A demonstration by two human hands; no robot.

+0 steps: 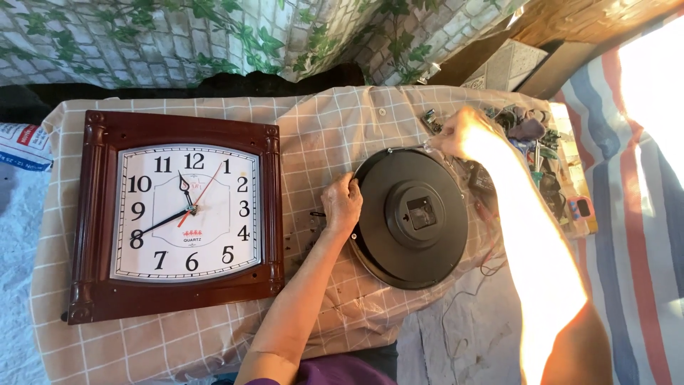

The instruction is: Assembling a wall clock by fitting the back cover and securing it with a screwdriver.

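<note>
— What is on the far left?
— A big brown wooden square wall clock (174, 214), flat on the checked beige cloth (320, 128).

— And next to it?
— The left hand (342, 203) curls its fingers on the left edge of a round black plastic clock (412, 217), lying face down.

— And the right hand (456, 132)?
— It pinches the round clock's top edge. Small tools and parts (534, 135) lie beside it.

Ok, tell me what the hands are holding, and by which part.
Both hold the round black clock, lying face down. The left hand grips its left rim; the right hand is at its upper rim, though the exact grip is washed out by sunlight.
</note>
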